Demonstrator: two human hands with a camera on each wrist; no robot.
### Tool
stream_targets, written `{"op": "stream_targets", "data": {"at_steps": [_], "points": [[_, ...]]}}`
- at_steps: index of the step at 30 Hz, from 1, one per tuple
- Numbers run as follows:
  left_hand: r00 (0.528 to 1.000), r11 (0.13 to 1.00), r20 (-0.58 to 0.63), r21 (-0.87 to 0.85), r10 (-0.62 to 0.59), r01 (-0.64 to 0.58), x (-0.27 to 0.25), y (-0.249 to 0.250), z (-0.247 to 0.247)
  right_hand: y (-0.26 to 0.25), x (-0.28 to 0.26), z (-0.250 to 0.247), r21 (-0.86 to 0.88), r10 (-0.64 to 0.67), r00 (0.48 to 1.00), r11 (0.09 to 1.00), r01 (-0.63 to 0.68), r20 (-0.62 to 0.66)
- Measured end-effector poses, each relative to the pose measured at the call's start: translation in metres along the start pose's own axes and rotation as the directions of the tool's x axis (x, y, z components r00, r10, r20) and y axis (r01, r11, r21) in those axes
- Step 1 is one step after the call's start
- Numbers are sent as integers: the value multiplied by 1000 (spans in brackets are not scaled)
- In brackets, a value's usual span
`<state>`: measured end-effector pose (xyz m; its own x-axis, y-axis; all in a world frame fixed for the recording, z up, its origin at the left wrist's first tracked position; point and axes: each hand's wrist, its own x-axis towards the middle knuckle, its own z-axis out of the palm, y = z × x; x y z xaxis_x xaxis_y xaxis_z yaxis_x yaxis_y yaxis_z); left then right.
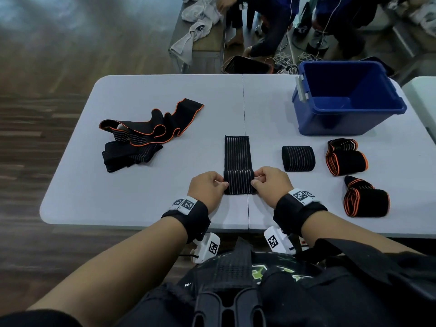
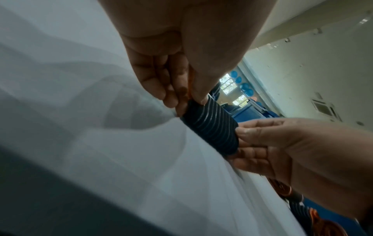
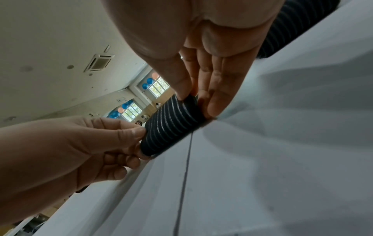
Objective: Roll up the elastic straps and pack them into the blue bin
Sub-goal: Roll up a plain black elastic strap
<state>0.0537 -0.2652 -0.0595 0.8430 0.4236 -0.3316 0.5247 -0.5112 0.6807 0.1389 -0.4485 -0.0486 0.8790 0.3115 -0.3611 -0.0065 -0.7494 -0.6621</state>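
A black elastic strap with white stripes (image 1: 237,152) lies flat on the table, running away from me, its near end wound into a roll (image 1: 238,182). My left hand (image 1: 213,185) pinches the roll's left end and my right hand (image 1: 262,180) pinches its right end. Both wrist views show the same roll (image 2: 210,126) (image 3: 171,124) between my left hand (image 2: 181,95) (image 3: 113,138) and my right hand (image 2: 260,140) (image 3: 201,89). The blue bin (image 1: 346,97) stands at the far right, with nothing showing inside it.
A loose pile of black and orange-edged straps (image 1: 146,133) lies at the left. Three rolled straps sit to the right: one black striped roll (image 1: 298,158) and two orange-edged rolls (image 1: 345,159) (image 1: 365,199). The grey table (image 1: 153,197) ends near my body. People stand beyond the far edge.
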Motion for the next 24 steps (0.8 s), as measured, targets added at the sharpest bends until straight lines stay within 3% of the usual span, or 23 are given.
{"op": "stream_targets", "data": {"at_steps": [5, 10, 16, 18, 24], "points": [[997, 996, 4, 44, 83, -84, -5, 7, -6, 4, -4, -4, 72, -37, 999, 997, 35, 18], [986, 975, 35, 145, 166, -169, -5, 8, -4, 2, -3, -2, -92, -91, 994, 991, 96, 57], [926, 831, 155, 409, 343, -376, 5, 0, -9, 5, -4, -11, -319, -104, 974, 933, 165, 201], [919, 801, 158, 452, 360, -392, 8, -2, -12, 10, -3, -13, -336, -91, 972, 928, 161, 216], [940, 879, 167, 337, 298, -339, 19, -6, -10, 19, 1, -14, -221, -134, 966, 958, 183, 220]]}}
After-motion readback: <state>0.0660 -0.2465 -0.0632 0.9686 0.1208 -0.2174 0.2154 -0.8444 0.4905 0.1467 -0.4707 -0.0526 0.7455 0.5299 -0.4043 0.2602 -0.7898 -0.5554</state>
